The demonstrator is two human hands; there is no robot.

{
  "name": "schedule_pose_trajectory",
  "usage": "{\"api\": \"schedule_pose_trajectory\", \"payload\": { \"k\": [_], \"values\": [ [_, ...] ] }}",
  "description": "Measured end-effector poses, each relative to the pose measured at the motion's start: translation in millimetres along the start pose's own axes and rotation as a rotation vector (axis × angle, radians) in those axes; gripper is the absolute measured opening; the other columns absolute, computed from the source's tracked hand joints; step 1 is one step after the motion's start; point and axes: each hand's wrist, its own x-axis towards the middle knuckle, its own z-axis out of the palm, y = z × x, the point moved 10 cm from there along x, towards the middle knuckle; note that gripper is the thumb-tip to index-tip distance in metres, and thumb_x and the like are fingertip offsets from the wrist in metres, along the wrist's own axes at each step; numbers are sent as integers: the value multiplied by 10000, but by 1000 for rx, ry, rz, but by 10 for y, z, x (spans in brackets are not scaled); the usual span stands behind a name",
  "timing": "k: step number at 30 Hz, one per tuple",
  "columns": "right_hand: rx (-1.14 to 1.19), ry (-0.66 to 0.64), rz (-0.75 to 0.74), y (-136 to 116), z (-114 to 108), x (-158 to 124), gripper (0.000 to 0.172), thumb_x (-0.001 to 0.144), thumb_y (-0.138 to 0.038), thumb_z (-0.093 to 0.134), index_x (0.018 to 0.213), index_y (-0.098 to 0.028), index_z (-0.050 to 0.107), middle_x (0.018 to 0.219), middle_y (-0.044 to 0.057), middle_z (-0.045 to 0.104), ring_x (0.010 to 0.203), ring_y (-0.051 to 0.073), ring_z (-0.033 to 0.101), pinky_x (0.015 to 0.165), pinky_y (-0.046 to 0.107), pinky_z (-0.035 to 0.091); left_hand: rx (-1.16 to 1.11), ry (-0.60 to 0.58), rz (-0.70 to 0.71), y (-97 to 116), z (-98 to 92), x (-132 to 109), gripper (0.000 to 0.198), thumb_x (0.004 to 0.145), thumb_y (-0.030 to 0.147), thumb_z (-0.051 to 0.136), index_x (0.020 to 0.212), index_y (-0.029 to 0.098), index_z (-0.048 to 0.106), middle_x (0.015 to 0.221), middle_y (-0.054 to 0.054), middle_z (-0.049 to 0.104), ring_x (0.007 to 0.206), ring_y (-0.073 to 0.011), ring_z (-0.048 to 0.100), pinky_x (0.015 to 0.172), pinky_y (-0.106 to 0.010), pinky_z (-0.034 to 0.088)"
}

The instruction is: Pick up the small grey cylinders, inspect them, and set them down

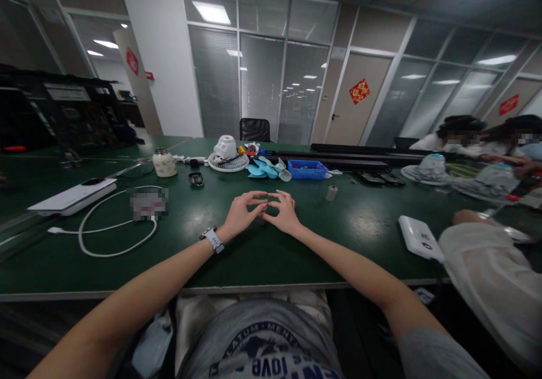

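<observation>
My left hand point(242, 212) and my right hand point(283, 212) meet over the green table point(254, 255), fingertips curled and pinched together around something too small to make out. A watch sits on my left wrist. A small grey cylinder point(331, 193) stands on the table just beyond my right hand. Farther back lie a white fan body point(227, 154), light blue fan blades point(266, 168) and a blue tray point(307, 169).
A white device point(71, 197) with a looped white cable point(114, 238) lies at left, near a jar point(164, 162) and a small dark round item point(195, 179). Another white device point(420, 238) lies at right beside a person's white sleeve point(491, 283). Other people sit at the far right with fan parts.
</observation>
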Motion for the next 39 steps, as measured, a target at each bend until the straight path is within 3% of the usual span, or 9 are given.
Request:
{"api": "schedule_pose_trajectory", "payload": {
  "k": [5,11,13,17,20,23,27,31,39],
  "values": [
    [8,9,-12,-3,12,1,288,751,-516,692,908,-277,728,1195,38,620,1240,269,401,999,469,321,-197,64,-97,-94,-2,34,325,781,382,654,1040,193,601,986,-75,717,902,-212,695,797,-326,539],
    [33,12,-6,-28,-23,-17,329,729,-540,707,920,-272,724,1162,38,636,1214,258,425,980,441,332,-220,269,-87,-150,-351,88,276,752,368,690,933,184,590,869,-66,743,857,-204,703,816,-339,524],
    [33,2,4,-24,-22,-19,339,729,-551,702,921,-272,724,1157,42,637,1213,258,426,978,442,331,-210,215,-138,-315,-351,79,313,727,389,713,934,187,594,866,-70,749,870,-217,704,819,-352,519],
    [24,-17,0,-7,-22,-17,370,731,-559,696,951,-262,715,1161,47,637,1211,256,430,978,439,327,-266,-164,-388,-834,8,-61,427,611,403,793,927,186,604,776,-60,753,775,-240,714,735,-366,535],
    [17,-58,-9,1,-1,-21,407,732,-561,694,994,-250,703,1149,57,643,1181,253,459,964,436,341,-334,-330,-491,-1013,176,-170,497,562,388,822,954,176,604,777,-65,755,790,-245,713,749,-377,534],
    [15,-96,-20,-23,33,-35,435,736,-557,692,1022,-229,692,1100,66,661,1107,243,515,931,421,377,-357,-366,-487,-982,200,-167,569,563,388,821,1043,173,604,861,-80,757,861,-243,705,803,-381,524],
    [-1,-96,17,-13,13,-7,452,756,-584,653,1011,-212,694,1029,61,688,985,227,589,864,384,438,-283,-256,-467,-935,90,-103,554,672,522,709,1086,168,612,946,-101,743,912,-238,688,810,-363,516],
    [-50,47,215,370,-303,123,456,793,-595,591,1037,-224,691,1004,55,699,861,204,638,742,322,483,-190,-121,-491,-1000,-29,-78,554,773,639,528,1027,158,635,925,-107,738,822,-210,678,730,-320,511],
    [-352,164,654,1783,-958,22,413,832,-501,578,1075,-188,691,1026,115,704,963,261,649,806,333,480,-114,-138,-445,-1086,39,-67,553,795,665,460,960,170,641,813,-70,725,696,-182,646,652,-292,489]
  ]
}}
